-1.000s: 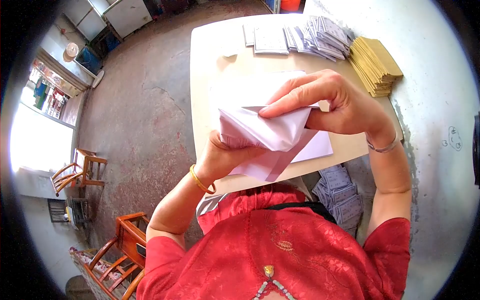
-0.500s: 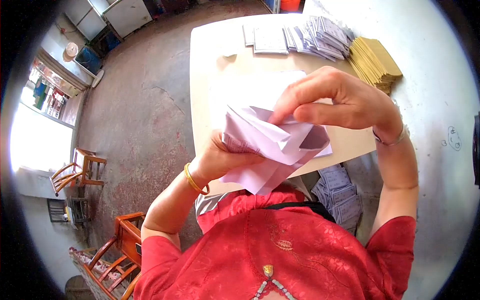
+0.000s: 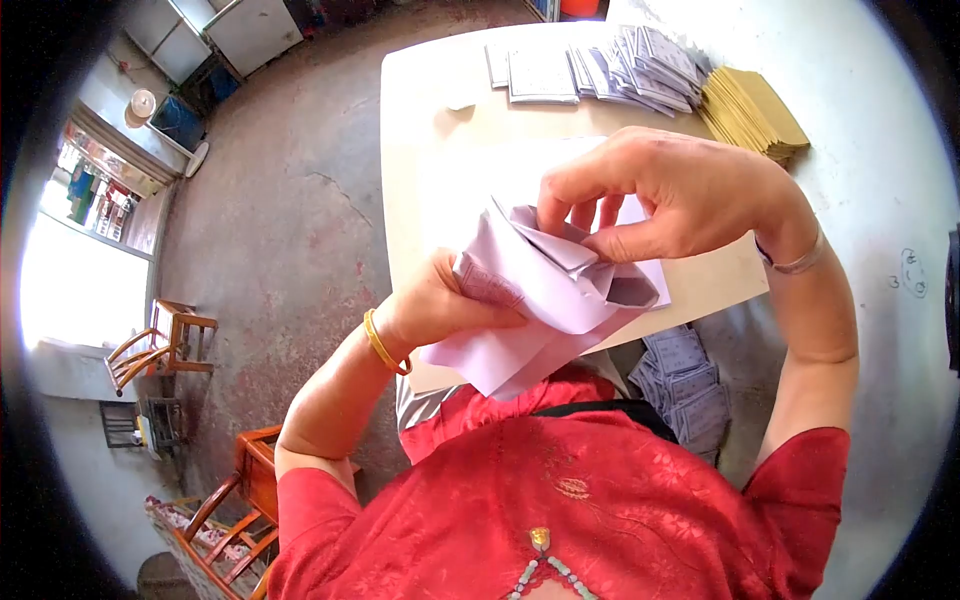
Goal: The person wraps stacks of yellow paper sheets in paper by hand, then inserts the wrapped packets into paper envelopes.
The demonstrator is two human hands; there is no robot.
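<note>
A folded sheet of white paper point(image 3: 540, 290), pinkish in the shade and printed on one part, is held up over the near edge of the table. My left hand point(image 3: 445, 305) is closed on its left side, thumb across the front. At the paper's top right, my right hand point(image 3: 650, 195) pinches an inner fold between thumb and fingers. The folds there stand partly open, with a gap on the right side. More white paper point(image 3: 650, 283) lies on the table behind it.
Printed white packets point(image 3: 543, 77) lie along the far side of the table point(image 3: 420, 130), beside a stack of yellow-brown envelopes point(image 3: 750, 115). More printed packets point(image 3: 690, 385) are below the table's near edge. Wooden chairs point(image 3: 180, 335) stand at the left, and a wall point(image 3: 880, 380) is at the right.
The paper has tilted and come slightly nearer my body, its folds spreading apart. My right hand has shifted from its top edge into the fold, with the wrist moved right.
</note>
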